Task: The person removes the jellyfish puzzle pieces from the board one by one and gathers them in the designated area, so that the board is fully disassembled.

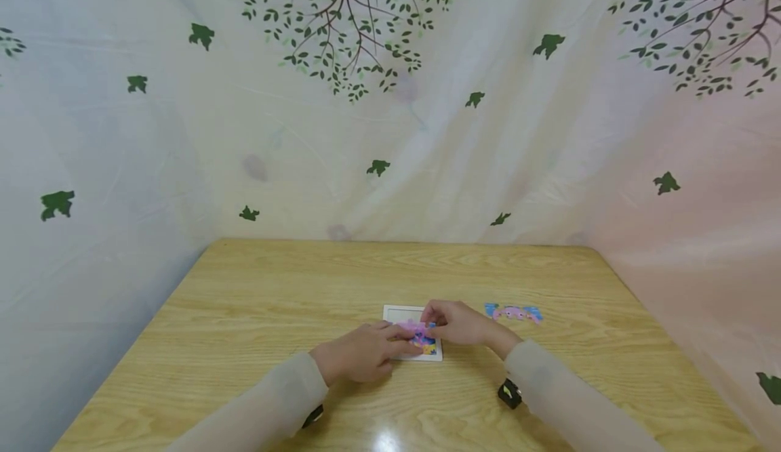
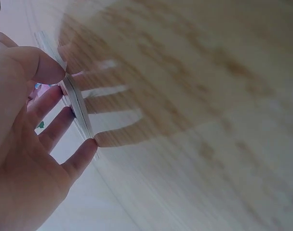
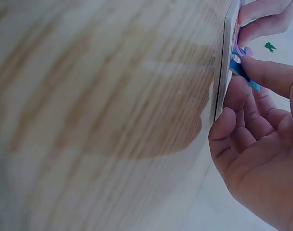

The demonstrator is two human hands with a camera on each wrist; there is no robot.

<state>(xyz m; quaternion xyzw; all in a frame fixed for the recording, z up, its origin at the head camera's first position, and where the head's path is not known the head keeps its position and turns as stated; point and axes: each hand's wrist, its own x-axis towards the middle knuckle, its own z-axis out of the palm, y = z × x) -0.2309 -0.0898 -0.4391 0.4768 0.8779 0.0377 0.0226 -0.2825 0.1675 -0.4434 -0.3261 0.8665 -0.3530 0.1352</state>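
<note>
A small white-framed puzzle board [image 1: 387,313] lies on the table, its lower part filled with pink, blue and yellow picture pieces [image 1: 430,349]. My left hand [image 1: 364,352] reaches in from the left, its extended fingers resting over the pink pieces; in the left wrist view the fingertips meet the board's edge [image 2: 78,103]. Over the board's right side, my right hand [image 1: 459,323] pinches a blue puzzle piece [image 3: 239,70] between thumb and forefinger. That piece is tilted up at the board's edge in the right wrist view. Its far side is hidden by the fingers.
To the right of the board lies a strip of blue and pink puzzle pieces [image 1: 514,313]. The wooden table [image 1: 274,289] is surrounded by a pale curtain [image 1: 305,167] with leaf prints. Dark wrist devices [image 1: 509,394] sit under the sleeves.
</note>
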